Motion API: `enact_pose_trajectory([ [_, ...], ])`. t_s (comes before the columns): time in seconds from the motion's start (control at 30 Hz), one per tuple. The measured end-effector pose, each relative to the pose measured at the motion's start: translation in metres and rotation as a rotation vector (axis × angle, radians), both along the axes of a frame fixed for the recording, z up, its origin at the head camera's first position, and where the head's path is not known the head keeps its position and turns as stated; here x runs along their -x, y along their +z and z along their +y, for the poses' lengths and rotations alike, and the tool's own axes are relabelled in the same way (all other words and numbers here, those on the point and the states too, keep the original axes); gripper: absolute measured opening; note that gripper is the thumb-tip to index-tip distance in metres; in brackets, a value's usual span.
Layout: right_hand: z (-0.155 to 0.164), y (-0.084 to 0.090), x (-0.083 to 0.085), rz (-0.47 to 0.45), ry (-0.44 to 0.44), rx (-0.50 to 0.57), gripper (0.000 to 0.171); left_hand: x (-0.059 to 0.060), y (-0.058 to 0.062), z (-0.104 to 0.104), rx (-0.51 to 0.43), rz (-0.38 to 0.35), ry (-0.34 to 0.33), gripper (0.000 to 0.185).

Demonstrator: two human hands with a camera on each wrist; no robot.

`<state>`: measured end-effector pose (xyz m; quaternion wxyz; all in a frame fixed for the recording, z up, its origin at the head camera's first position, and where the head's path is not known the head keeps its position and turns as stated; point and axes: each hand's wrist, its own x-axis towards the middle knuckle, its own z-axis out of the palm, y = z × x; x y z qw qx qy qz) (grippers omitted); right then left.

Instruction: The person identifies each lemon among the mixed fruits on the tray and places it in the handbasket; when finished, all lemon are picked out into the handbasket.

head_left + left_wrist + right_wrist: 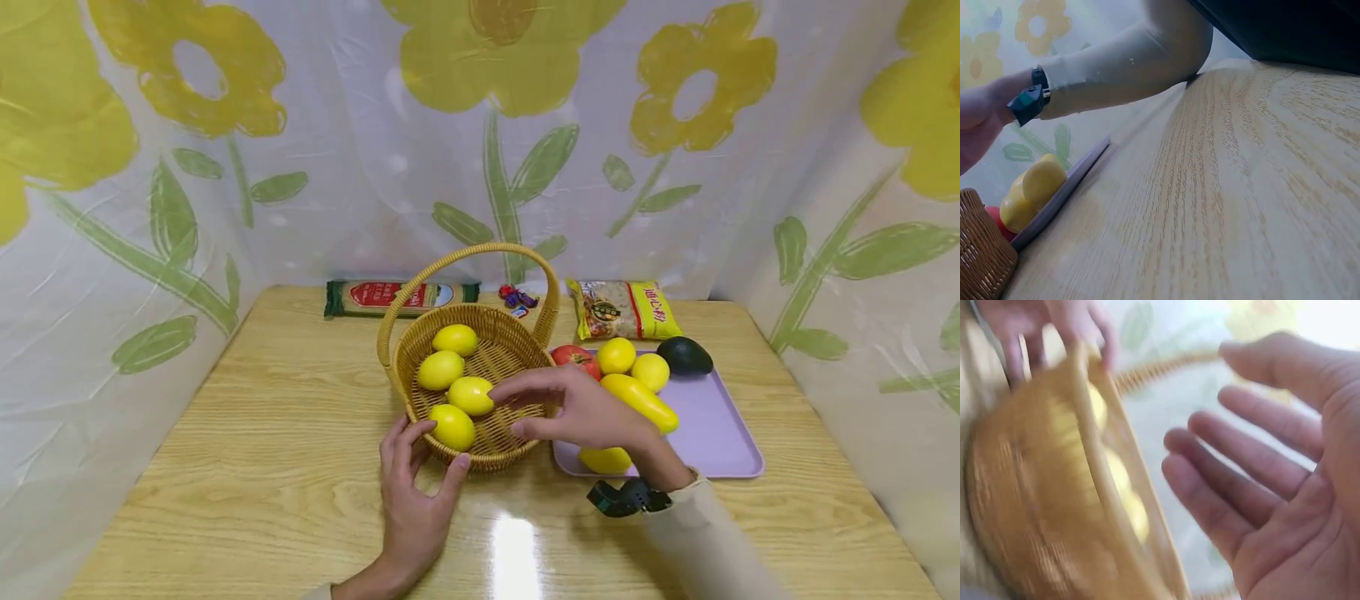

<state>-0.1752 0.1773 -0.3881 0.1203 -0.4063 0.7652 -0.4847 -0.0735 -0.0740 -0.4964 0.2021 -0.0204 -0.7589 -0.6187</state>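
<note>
Basket (501, 354): on the table (262, 433), beside the purple tray (716, 425), its handle (491, 247) upright.
Lemons (441, 370): four, along the basket's left side.
Left hand (416, 500): grips the near-left rim, fingertips over the edge; a firm, light hold should stop tipping.
Right hand (573, 408): spread, holding nothing, above the basket; fruit set down low and gently would probably roll less, with the wrist clear of the handle.
</note>
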Motion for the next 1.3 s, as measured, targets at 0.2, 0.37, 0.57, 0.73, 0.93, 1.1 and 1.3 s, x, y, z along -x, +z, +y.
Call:
enact_pose_trajectory([
  [0.2, 0.084, -0.009, 0.022, -0.062, -0.214, 0.107, 0.038, 0.0, -0.001, 0.001, -0.015, -0.01, 0.0, 0.056],
  [0.37, 0.146, -0.026, 0.03, -0.005, -0.487, 0.042, 0.035, -0.001, -0.001, 0.001, -0.013, -0.018, -0.007, 0.055],
  [0.57, 0.18, -0.037, 0.016, 0.129, -0.622, -0.294, 0.04, -0.002, -0.003, 0.002, -0.012, -0.029, -0.01, 0.055],
  [0.73, 0.193, -0.034, 0.002, 0.288, -0.621, -0.473, 0.048, -0.001, -0.003, 0.002, -0.007, -0.023, -0.006, 0.056],
  [0.93, 0.195, -0.046, -0.007, 0.384, -0.667, -0.453, 0.044, 0.002, -0.002, 0.0, -0.012, -0.01, -0.007, 0.057],
  [1.1, 0.184, -0.06, -0.005, 0.32, -0.747, -0.323, 0.051, 0.002, -0.002, -0.001, -0.015, -0.017, -0.008, 0.056],
  [1.3, 0.167, -0.071, 0.006, 0.22, -0.854, -0.281, 0.054, 0.001, -0.002, 0.0, -0.018, -0.028, -0.016, 0.056],
])
